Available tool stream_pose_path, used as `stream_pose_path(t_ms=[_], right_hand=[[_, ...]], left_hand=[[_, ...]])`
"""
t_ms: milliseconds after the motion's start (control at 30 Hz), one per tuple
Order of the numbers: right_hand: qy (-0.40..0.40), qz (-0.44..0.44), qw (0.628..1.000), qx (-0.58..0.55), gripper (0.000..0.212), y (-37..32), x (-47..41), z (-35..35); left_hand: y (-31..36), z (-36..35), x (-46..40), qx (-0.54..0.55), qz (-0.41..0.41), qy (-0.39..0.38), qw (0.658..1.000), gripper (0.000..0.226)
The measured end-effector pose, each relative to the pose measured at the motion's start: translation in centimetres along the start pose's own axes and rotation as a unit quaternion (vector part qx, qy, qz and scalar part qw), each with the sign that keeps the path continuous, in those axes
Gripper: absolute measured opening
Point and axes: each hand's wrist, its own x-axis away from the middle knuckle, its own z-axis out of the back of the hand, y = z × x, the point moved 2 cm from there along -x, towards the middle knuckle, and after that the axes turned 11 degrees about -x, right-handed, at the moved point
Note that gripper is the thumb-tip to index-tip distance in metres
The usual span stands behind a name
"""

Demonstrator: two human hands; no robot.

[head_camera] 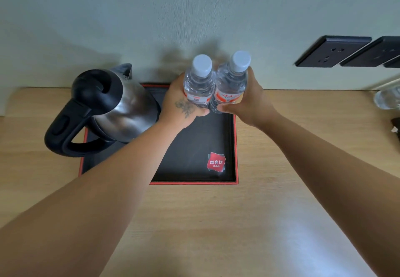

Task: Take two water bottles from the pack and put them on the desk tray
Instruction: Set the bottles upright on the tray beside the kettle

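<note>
Two clear water bottles with pale caps and red-and-white labels stand side by side, touching, at the far right corner of the black desk tray (235,147), which has a red rim. My left hand (180,105) is wrapped around the left water bottle (199,82). My right hand (249,101) grips the right water bottle (232,79). Both bottles are upright; their bases are hidden by my fingers, so I cannot tell whether they rest on the tray. The pack is not in view.
A steel kettle (121,108) with a black handle fills the tray's left part, close to my left wrist. A red hotel logo (216,161) marks the tray's near right. Black wall sockets (333,51) sit at the right. A clear glass object (387,99) lies at the desk's right edge.
</note>
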Motion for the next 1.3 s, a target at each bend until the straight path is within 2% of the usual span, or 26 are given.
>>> stream_pose_path(t_ms=[67, 167, 200, 267, 300, 400, 533, 700, 900, 1300], right_hand=[[-0.005, 0.003, 1.000, 0.025, 0.090, -0.8, 0.5, 0.4], [-0.021, 0.023, 0.994, 0.103, 0.089, -2.7, 1.6, 1.6], [-0.022, 0.035, 0.991, 0.129, 0.087, -3.6, 2.1, 2.1], [-0.006, 0.060, 0.984, 0.169, 0.081, -5.5, 3.0, 3.2], [0.010, 0.077, 0.980, 0.185, 0.077, -6.6, 3.4, 3.7], [0.061, 0.131, 0.959, 0.243, 0.065, -9.6, 4.3, 4.8], [0.087, 0.163, 0.933, 0.308, 0.047, -11.9, 4.3, 4.9], [0.068, 0.140, 0.942, 0.298, 0.037, -12.9, 3.4, 4.5], [0.077, 0.131, 0.937, 0.314, 0.039, -12.9, 3.5, 4.2], [0.069, 0.110, 0.941, 0.312, 0.041, -12.9, 3.4, 4.4]], left_hand=[[0.5, 0.5, 0.7, 0.002, -0.015, -0.011, 1.000, 0.077], [2.2, 2.0, 2.3, -0.002, -0.067, -0.002, 0.998, 0.057], [2.8, 2.7, 2.9, -0.015, -0.069, 0.004, 0.997, 0.058], [4.1, 4.1, 3.8, -0.088, -0.068, 0.032, 0.993, 0.072], [4.7, 4.8, 4.1, -0.125, -0.082, 0.054, 0.987, 0.072], [7.5, 7.2, 4.6, -0.190, -0.145, 0.105, 0.965, 0.058], [10.5, 9.1, 3.5, -0.268, -0.167, 0.078, 0.946, 0.046], [11.9, 9.8, 2.7, -0.329, -0.185, 0.049, 0.925, 0.041], [12.0, 10.4, 2.8, -0.376, -0.207, 0.039, 0.902, 0.039], [13.1, 10.3, 2.8, -0.438, -0.199, 0.010, 0.876, 0.040]])
